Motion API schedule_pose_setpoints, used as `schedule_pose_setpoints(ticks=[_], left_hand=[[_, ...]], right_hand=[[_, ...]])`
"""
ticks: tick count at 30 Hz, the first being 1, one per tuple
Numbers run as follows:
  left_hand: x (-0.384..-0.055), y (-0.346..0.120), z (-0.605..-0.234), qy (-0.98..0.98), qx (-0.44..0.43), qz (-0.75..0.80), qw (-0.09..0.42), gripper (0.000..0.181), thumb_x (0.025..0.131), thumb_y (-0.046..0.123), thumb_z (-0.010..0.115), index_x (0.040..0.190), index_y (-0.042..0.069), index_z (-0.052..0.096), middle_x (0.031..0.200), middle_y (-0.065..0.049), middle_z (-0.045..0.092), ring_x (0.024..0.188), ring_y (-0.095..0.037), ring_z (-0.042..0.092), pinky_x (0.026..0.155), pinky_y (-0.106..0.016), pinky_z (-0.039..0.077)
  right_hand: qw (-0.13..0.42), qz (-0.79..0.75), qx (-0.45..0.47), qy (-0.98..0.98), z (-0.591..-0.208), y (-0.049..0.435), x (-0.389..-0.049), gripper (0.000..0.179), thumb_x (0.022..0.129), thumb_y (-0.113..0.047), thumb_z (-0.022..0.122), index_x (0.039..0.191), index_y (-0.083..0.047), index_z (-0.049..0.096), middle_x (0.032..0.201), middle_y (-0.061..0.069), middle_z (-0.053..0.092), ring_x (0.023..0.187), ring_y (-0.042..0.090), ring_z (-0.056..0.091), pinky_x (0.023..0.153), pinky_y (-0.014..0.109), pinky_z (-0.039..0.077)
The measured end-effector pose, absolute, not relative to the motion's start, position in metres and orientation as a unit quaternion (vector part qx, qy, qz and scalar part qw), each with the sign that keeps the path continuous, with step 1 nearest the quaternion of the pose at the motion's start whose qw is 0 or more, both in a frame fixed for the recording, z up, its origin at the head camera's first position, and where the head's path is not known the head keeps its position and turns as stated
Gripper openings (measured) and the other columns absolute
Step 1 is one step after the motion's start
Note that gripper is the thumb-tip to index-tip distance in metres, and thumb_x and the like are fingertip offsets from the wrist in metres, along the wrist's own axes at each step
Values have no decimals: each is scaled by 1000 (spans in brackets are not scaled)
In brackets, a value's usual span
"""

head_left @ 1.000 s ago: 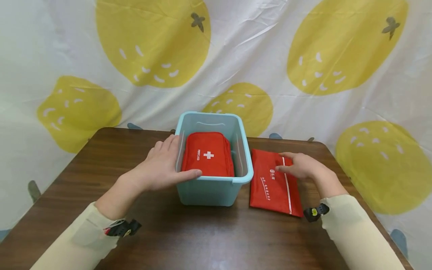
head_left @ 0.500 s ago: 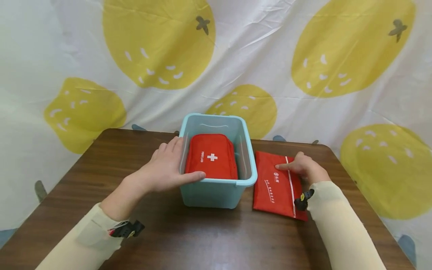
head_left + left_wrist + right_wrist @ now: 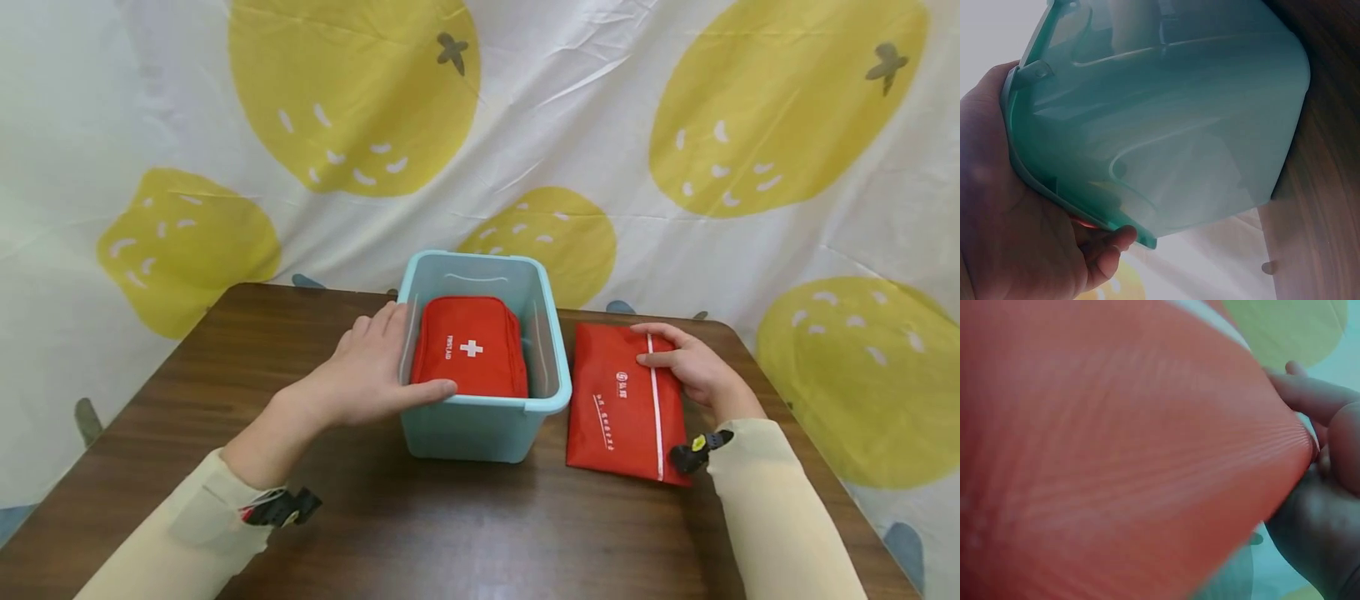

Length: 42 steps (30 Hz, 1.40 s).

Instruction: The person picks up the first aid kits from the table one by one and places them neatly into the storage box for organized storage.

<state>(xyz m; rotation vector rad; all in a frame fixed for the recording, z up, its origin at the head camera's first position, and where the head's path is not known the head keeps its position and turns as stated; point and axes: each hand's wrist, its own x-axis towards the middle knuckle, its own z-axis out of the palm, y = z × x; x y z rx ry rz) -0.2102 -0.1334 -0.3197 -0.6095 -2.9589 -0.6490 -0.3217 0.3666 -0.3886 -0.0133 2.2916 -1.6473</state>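
Note:
A light-blue plastic bin (image 3: 465,435) stands on the table, and a red first-aid bag (image 3: 480,371) with a white cross sits inside it. My left hand (image 3: 348,379) rests on the bin's near left corner. Its thumb lies straight along the front rim and its fingers reach along the left side. To the right of the bin is a flat red pouch (image 3: 626,425) with white lettering and a pale stripe. My right hand (image 3: 701,375) pinches the pouch's right edge. In the right wrist view, creases in the red fabric (image 3: 1210,469) run together at the fingers.
Both items are on a dark brown wooden table (image 3: 465,533). Behind it hangs a white curtain (image 3: 555,100) printed with large yellow fruit. A small black device (image 3: 281,508) is strapped at my left wrist, another black device (image 3: 699,450) at my right.
My right hand has shifted over the pouch and taken hold of its right edge. The pouch has moved a little right and away. My left hand and the bin have stayed together.

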Motion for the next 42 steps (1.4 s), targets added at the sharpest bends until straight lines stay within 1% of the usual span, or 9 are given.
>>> schedule_pose_setpoints(ticks=[2, 8, 13, 18, 22, 25, 30, 34, 42], left_hand=[[-210, -134, -320, -957, -196, -211, 24, 116, 87, 75, 72, 166, 3, 27, 162, -17, 42, 134, -37, 47, 112, -61, 46], [-210, -134, -320, -957, -196, -212, 21, 117, 87, 75, 72, 167, 2, 27, 162, -17, 42, 134, -37, 47, 112, -60, 46], [-209, -134, -320, -958, -195, -210, 22, 116, 87, 76, 71, 166, 2, 27, 162, -17, 42, 133, -37, 47, 112, -60, 45], [-210, -133, -320, -958, -195, -210, 24, 117, 87, 76, 71, 167, 2, 27, 163, -17, 41, 135, -38, 46, 114, -62, 44], [-210, -133, -320, -958, -196, -209, 24, 117, 87, 76, 71, 167, 2, 26, 164, -18, 41, 135, -38, 46, 114, -62, 44], [-210, -134, -319, -958, -195, -209, 25, 117, 87, 76, 71, 167, 3, 26, 164, -17, 40, 135, -38, 46, 114, -62, 44], [-210, -134, -319, -958, -194, -211, 23, 117, 87, 76, 71, 168, 3, 26, 165, -18, 40, 137, -38, 46, 115, -63, 44], [-209, -134, -320, -958, -192, -213, 20, 118, 88, 76, 71, 169, 3, 25, 166, -18, 38, 138, -39, 45, 116, -63, 43], [-210, -134, -320, -957, -196, -212, 25, 117, 88, 76, 71, 168, 3, 26, 165, -18, 39, 138, -39, 45, 116, -63, 43]], right_hand=[[159, -586, 1, 794, -387, 368, -320, 62, 109, -14, 67, 166, -30, 47, 144, 11, 48, 103, 18, 73, 89, 39, 67], [168, -585, 3, 793, -385, 373, -315, 60, 110, -16, 65, 166, -27, 49, 147, 10, 49, 106, 19, 74, 91, 38, 67], [154, -591, 8, 792, -385, 374, -313, 57, 109, -20, 69, 163, -27, 55, 133, 3, 59, 101, 18, 77, 89, 38, 67], [145, -621, 4, 770, -382, 374, -312, 63, 106, -19, 74, 164, -30, 53, 122, -3, 67, 97, 18, 79, 86, 39, 68], [135, -638, 2, 758, -376, 373, -310, 70, 105, -16, 76, 168, -29, 47, 125, -2, 64, 97, 18, 79, 84, 41, 68], [115, -650, 4, 751, -370, 369, -309, 72, 104, -19, 77, 169, -30, 45, 128, -2, 62, 96, 17, 80, 83, 41, 68], [73, -682, 17, 728, -360, 362, -309, 75, 101, -24, 82, 167, -34, 48, 134, -4, 56, 93, 13, 80, 79, 38, 68], [57, -682, 15, 729, -350, 357, -307, 73, 100, -26, 83, 165, -36, 51, 136, -4, 53, 92, 13, 79, 77, 37, 68], [24, -688, -15, 725, -330, 347, -302, 69, 101, -20, 81, 163, -35, 54, 136, -5, 55, 98, 10, 76, 77, 34, 68]])
